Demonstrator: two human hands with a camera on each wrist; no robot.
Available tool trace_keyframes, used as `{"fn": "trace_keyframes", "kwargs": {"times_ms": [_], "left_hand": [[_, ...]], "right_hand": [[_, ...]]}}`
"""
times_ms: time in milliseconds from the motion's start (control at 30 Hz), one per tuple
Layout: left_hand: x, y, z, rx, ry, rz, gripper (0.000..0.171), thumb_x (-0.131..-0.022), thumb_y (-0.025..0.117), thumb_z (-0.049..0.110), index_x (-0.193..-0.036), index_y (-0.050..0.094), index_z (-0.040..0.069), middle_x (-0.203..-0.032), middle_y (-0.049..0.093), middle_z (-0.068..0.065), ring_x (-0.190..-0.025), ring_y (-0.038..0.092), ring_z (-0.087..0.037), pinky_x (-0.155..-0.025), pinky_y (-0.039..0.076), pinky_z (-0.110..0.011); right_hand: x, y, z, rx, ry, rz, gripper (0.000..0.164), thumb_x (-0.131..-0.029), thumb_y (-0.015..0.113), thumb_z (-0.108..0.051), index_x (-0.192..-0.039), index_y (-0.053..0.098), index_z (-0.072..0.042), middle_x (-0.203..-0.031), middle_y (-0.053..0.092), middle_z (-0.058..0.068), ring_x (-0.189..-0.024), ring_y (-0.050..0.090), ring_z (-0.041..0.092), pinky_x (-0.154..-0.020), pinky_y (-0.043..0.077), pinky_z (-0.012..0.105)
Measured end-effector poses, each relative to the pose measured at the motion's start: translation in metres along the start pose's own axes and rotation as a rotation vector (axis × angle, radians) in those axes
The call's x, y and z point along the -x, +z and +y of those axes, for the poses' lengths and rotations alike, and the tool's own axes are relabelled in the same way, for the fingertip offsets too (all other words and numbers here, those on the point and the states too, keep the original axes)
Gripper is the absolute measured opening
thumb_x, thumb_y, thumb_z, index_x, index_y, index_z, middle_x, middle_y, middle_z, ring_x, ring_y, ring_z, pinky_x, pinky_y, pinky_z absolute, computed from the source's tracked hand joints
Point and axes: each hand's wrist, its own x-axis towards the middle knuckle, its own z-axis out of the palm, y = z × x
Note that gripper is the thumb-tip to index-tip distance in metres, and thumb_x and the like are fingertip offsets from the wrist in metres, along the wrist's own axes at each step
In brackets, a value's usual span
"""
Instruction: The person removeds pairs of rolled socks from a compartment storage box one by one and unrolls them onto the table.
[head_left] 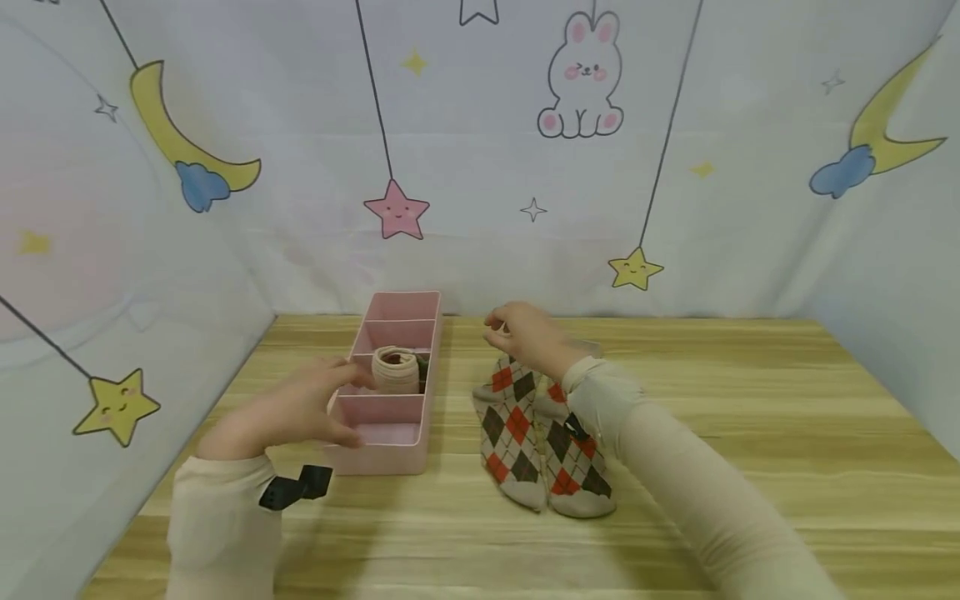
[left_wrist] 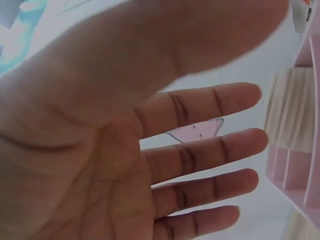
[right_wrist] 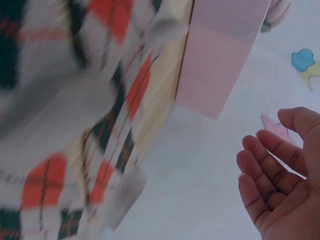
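Observation:
My left hand point(head_left: 300, 408) hovers over the near left side of a pink divided box point(head_left: 378, 460), fingers spread and holding nothing. A cream, ribbed roll of fabric point(head_left: 396, 375) sits in one of the box's middle compartments, just beyond my left fingertips; the left wrist view shows the same roll point(left_wrist: 292, 110) beside them. Two argyle socks point(head_left: 517, 427) in beige, red and dark green lie side by side, toes toward me. Over their cuff ends is my right hand point(head_left: 531, 337), its fingers loosely bent and bare in the right wrist view. It hides part of the cuffs.
The box stands on a wood-grain table point(head_left: 720, 392), left of the socks, with its long side running away from me. Its nearest compartment shows a bare floor. A white cloth backdrop point(head_left: 480, 267) with printed stars, moons and a rabbit rises behind the table and along both sides.

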Motion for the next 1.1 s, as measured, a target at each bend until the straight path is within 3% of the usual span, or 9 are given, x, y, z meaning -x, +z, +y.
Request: {"fn": "trace_keyframes", "kwargs": {"times_ms": [333, 600, 800, 1100], "left_hand": [[0.001, 0.003, -0.019, -0.008, -0.11, -0.064, 0.059, -0.068, 0.084, 0.033, -0.118, 0.063, 0.009, -0.123, 0.058, -0.016, -0.118, 0.048, -0.044, -0.094, 0.041, -0.059], [-0.003, 0.007, -0.026, -0.03, -0.136, -0.085, 0.058, -0.067, 0.084, 0.032, -0.117, 0.064, 0.009, -0.12, 0.061, -0.014, -0.115, 0.05, -0.042, -0.094, 0.042, -0.058], [-0.005, 0.008, -0.026, -0.036, -0.163, -0.096, 0.057, -0.067, 0.084, 0.031, -0.116, 0.066, 0.009, -0.121, 0.06, -0.015, -0.115, 0.049, -0.041, -0.094, 0.042, -0.058], [-0.007, 0.009, -0.023, -0.038, -0.201, -0.122, 0.056, -0.068, 0.085, 0.027, -0.117, 0.064, 0.009, -0.121, 0.058, -0.014, -0.113, 0.05, -0.04, -0.094, 0.043, -0.057]], "right_hand": [[-0.025, 0.033, -0.051, -0.007, -0.194, 0.032, 0.036, -0.096, 0.057, -0.035, -0.114, 0.067, -0.006, -0.108, 0.071, 0.008, -0.101, 0.066, 0.023, -0.088, 0.053, 0.035], [-0.041, 0.043, -0.081, 0.106, -0.239, -0.06, 0.057, -0.085, 0.066, -0.052, -0.125, 0.061, -0.012, -0.117, 0.069, 0.002, -0.104, 0.063, 0.017, -0.092, 0.049, 0.032], [-0.047, 0.05, -0.088, 0.181, -0.245, -0.088, 0.059, -0.082, 0.069, -0.051, -0.128, 0.06, -0.017, -0.121, 0.066, -0.001, -0.11, 0.061, 0.016, -0.094, 0.048, 0.034], [-0.046, 0.054, -0.094, 0.239, -0.22, -0.105, 0.062, -0.08, 0.072, -0.051, -0.128, 0.058, -0.014, -0.124, 0.061, 0.002, -0.119, 0.054, 0.02, -0.102, 0.043, 0.036]]}}
